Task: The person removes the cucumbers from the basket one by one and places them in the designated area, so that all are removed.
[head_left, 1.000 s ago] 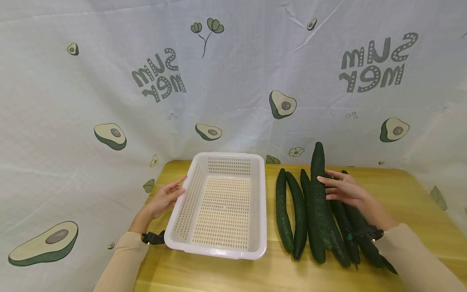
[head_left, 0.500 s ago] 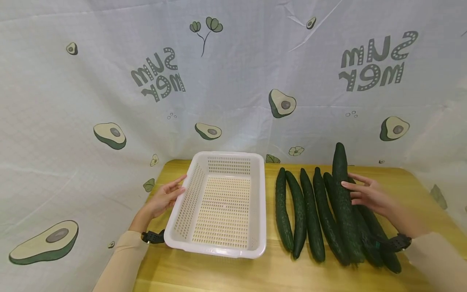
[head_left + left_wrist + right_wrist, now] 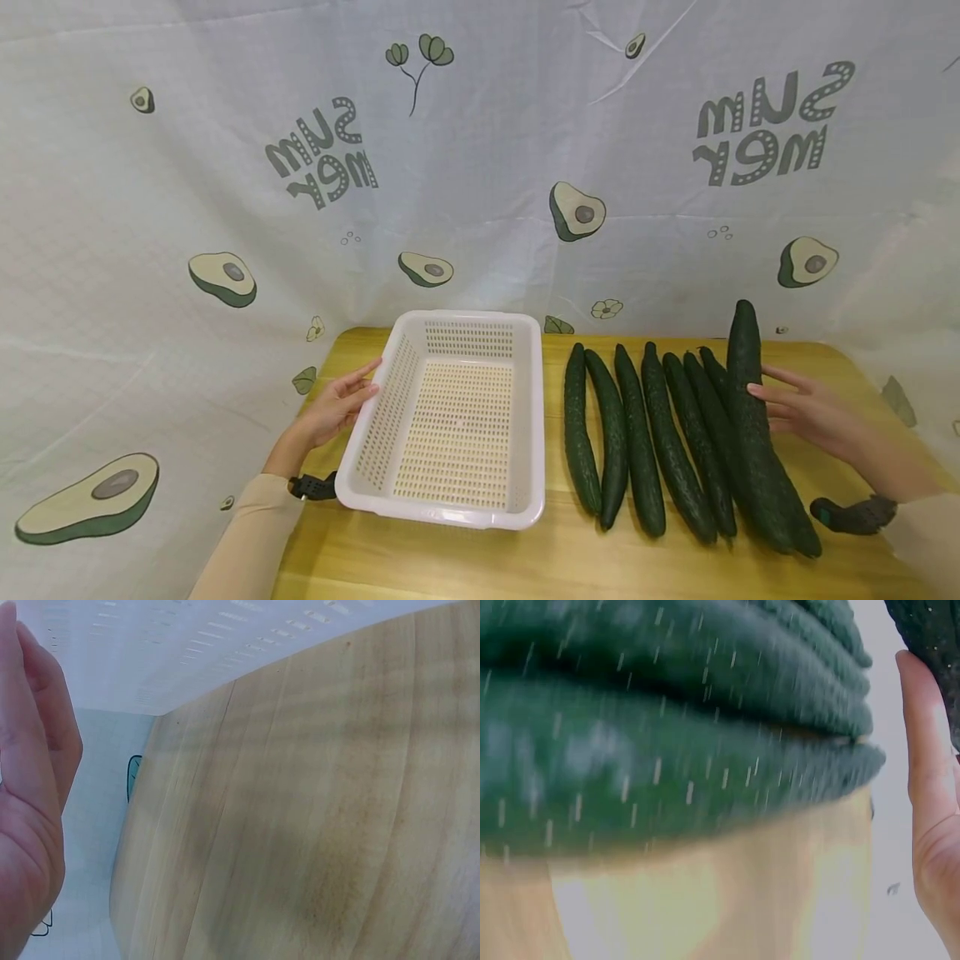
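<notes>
In the head view, my right hand (image 3: 810, 417) grips a long dark green cucumber (image 3: 748, 417), thumb on its near side. It is raised at its far end and overlaps the rightmost cucumbers of the row. The right wrist view catches part of this cucumber (image 3: 934, 637) at the upper right corner, against the fingers. Several more cucumbers (image 3: 636, 450) lie side by side on the table. On the left, a white plastic basket (image 3: 438, 517) with slotted walls stands with nothing inside. My left hand (image 3: 333, 408) touches its left rim with fairly straight fingers.
Everything stands on a wood-grain table (image 3: 480, 567). Behind it hangs a pale curtain (image 3: 480, 167) printed with avocados and lettering. Bare tabletop shows in front of the basket and at the right edge. Dark straps circle both wrists.
My right hand has carried the cucumber rightward across the row, from over the middle to its right end, uncovering the cucumbers beneath. The left hand and basket have stayed put.
</notes>
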A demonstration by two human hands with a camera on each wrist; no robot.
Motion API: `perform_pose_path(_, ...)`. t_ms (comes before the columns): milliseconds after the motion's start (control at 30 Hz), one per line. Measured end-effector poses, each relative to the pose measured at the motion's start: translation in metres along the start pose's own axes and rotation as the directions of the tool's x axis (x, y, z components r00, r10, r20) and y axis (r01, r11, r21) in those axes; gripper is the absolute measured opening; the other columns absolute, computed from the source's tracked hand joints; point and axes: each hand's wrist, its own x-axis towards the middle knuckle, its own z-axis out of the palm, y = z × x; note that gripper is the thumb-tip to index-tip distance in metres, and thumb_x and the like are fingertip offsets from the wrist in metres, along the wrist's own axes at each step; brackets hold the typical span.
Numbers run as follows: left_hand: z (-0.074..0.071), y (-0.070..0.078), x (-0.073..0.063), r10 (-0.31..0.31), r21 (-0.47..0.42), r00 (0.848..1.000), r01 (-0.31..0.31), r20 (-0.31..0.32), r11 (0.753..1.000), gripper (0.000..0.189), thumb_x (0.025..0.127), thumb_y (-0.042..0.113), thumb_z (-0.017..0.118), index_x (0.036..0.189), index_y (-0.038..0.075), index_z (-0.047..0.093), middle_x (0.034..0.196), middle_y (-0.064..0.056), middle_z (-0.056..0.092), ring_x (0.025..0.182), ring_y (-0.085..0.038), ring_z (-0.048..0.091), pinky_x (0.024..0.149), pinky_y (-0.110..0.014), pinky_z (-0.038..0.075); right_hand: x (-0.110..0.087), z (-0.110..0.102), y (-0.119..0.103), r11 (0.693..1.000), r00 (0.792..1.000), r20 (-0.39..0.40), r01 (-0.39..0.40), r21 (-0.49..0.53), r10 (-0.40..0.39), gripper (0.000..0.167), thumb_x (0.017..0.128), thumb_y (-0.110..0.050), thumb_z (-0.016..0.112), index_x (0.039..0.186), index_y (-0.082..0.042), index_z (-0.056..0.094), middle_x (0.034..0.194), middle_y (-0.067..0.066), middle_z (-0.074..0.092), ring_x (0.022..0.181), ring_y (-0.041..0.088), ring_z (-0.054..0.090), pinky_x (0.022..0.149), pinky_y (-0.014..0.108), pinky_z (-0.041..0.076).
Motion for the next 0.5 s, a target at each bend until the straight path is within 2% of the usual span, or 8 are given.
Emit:
perform_pose_path(33, 0.0, 0.0, 0.0, 0.0, 0.0, 1.0, 0.0, 0.002, 1.0, 0.06, 0.105, 0.013, 0.053, 0.159, 0.013, 0.026, 0.111, -0.009, 0.058, 0.077, -0.012, 0.065, 0.058, -0.017, 0.049, -0.002, -0.003, 0.002, 1.0, 1.0, -0.001, -0.003, -0.005, 0.003, 0.077, 0.108, -0.012, 0.043, 0.151, 0.006, -0.018, 0.111, -0.029, 0.05, 0.093, -0.006, 0.059, 0.078, 0.03, 0.057)
perform_pose_path(100, -0.001, -0.001, 0.0, 0.0, -0.003, 1.0, 0.0, 0.003, 1.0, 0.06, 0.106, 0.013, 0.052, 0.16, 0.013, 0.026, 0.111, -0.009, 0.059, 0.079, -0.013, 0.066, 0.059, -0.018, 0.051, -0.005, -0.01, 0.004, 0.999, 1.0, 0.009, -0.012, -0.044, 0.012, 0.077, 0.109, -0.014, 0.041, 0.148, 0.009, -0.02, 0.136, -0.013, 0.048, 0.093, -0.008, 0.058, 0.079, 0.03, 0.056)
perform_pose_path(167, -0.001, -0.001, 0.0, 0.0, -0.007, 1.0, 0.0, 0.006, 1.0, 0.06, 0.106, 0.013, 0.052, 0.16, 0.013, 0.025, 0.112, -0.009, 0.059, 0.082, -0.014, 0.068, 0.062, -0.019, 0.054, -0.008, -0.015, 0.005, 0.993, 0.999, -0.004, -0.041, -0.107, 0.041, 0.076, 0.109, -0.016, 0.041, 0.148, 0.01, -0.019, 0.155, 0.007, 0.027, 0.093, -0.009, 0.056, 0.08, 0.029, 0.056)
perform_pose_path(267, -0.001, -0.001, 0.0, 0.001, -0.013, 1.0, -0.001, 0.01, 1.0, 0.06, 0.106, 0.012, 0.051, 0.16, 0.012, 0.024, 0.112, -0.009, 0.059, 0.086, -0.016, 0.069, 0.066, -0.023, 0.057, -0.011, -0.021, 0.005, 0.97, 0.997, -0.034, -0.082, -0.229, 0.076, 0.076, 0.11, -0.02, 0.04, 0.148, 0.013, -0.016, 0.149, 0.037, -0.004, 0.093, -0.009, 0.055, 0.081, 0.031, 0.056)
perform_pose_path(300, -0.001, -0.001, 0.001, 0.001, -0.015, 1.0, -0.001, 0.011, 1.0, 0.06, 0.106, 0.012, 0.051, 0.16, 0.012, 0.025, 0.113, -0.009, 0.059, 0.087, -0.017, 0.069, 0.067, -0.024, 0.057, -0.012, -0.022, 0.005, 0.961, 0.995, -0.046, -0.094, -0.262, 0.085, 0.076, 0.11, -0.02, 0.04, 0.148, 0.014, -0.016, 0.149, 0.038, -0.001, 0.095, -0.005, 0.057, 0.081, 0.033, 0.056)
perform_pose_path(400, -0.001, -0.002, 0.001, 0.002, -0.015, 1.0, -0.002, 0.01, 1.0, 0.06, 0.106, 0.012, 0.051, 0.16, 0.012, 0.025, 0.112, -0.009, 0.059, 0.088, -0.018, 0.07, 0.069, -0.025, 0.058, -0.015, -0.025, 0.006, 0.936, 0.994, -0.062, -0.106, -0.334, 0.091, 0.078, 0.109, -0.022, 0.042, 0.147, 0.017, -0.014, 0.148, 0.047, 0.003, 0.11, 0.028, 0.063, 0.082, 0.041, 0.057)
perform_pose_path(433, -0.001, -0.002, 0.002, 0.002, -0.012, 1.0, -0.002, 0.01, 1.0, 0.06, 0.106, 0.012, 0.051, 0.16, 0.012, 0.025, 0.112, -0.009, 0.059, 0.088, -0.017, 0.07, 0.069, -0.025, 0.058, -0.017, -0.025, 0.007, 0.929, 0.993, -0.066, -0.11, -0.353, 0.093, 0.078, 0.109, -0.023, 0.042, 0.147, 0.017, -0.014, 0.146, 0.05, 0.002, 0.115, 0.041, 0.059, 0.082, 0.043, 0.057)
perform_pose_path(500, -0.001, -0.002, 0.002, 0.004, -0.008, 1.0, -0.004, 0.009, 1.0, 0.06, 0.106, 0.011, 0.051, 0.16, 0.012, 0.025, 0.112, -0.009, 0.059, 0.088, -0.017, 0.07, 0.068, -0.025, 0.058, -0.019, -0.027, 0.009, 0.921, 0.994, -0.063, -0.11, -0.373, 0.093, 0.079, 0.11, -0.023, 0.042, 0.146, 0.018, -0.015, 0.143, 0.053, 0.001, 0.121, 0.064, 0.039, 0.082, 0.048, 0.057)
